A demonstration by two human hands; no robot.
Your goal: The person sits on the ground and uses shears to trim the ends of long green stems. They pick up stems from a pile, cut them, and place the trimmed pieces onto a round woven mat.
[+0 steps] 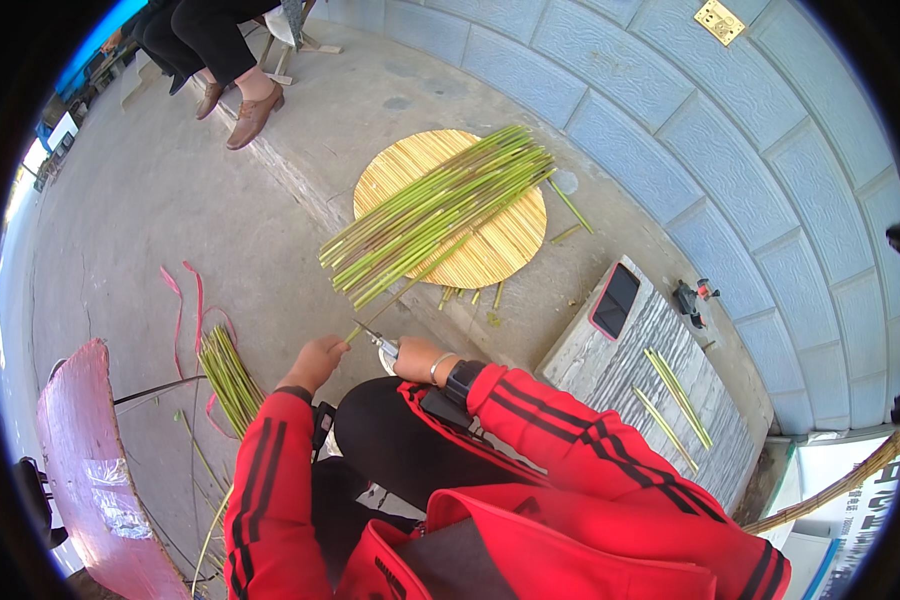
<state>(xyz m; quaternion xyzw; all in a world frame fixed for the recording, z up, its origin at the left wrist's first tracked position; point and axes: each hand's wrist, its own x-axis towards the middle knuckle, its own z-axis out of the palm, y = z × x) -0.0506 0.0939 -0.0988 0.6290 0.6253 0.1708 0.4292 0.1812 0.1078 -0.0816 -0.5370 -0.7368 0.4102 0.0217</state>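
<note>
My left hand [316,365] pinches the near end of a thin green stalk [409,289]. The stalk slants up to a sheaf of similar stalks ahead of me. My right hand [418,361] grips a small metal cutting tool, apparently pruning shears [377,340]. Its blades lie at the stalk just beyond my left fingertips; whether they touch it I cannot tell. The sheaf of green and brownish stalks [439,214] lies across a round woven straw mat [495,251].
A stone slab [570,360] at right bears a phone [616,301] and several cut stalks [677,397]. At left are a bundle of stalks [229,375], pink ribbon [197,307] and a pink board [82,450]. A seated person's shoes [255,116] rest near the concrete step. A block wall [645,142] curves right.
</note>
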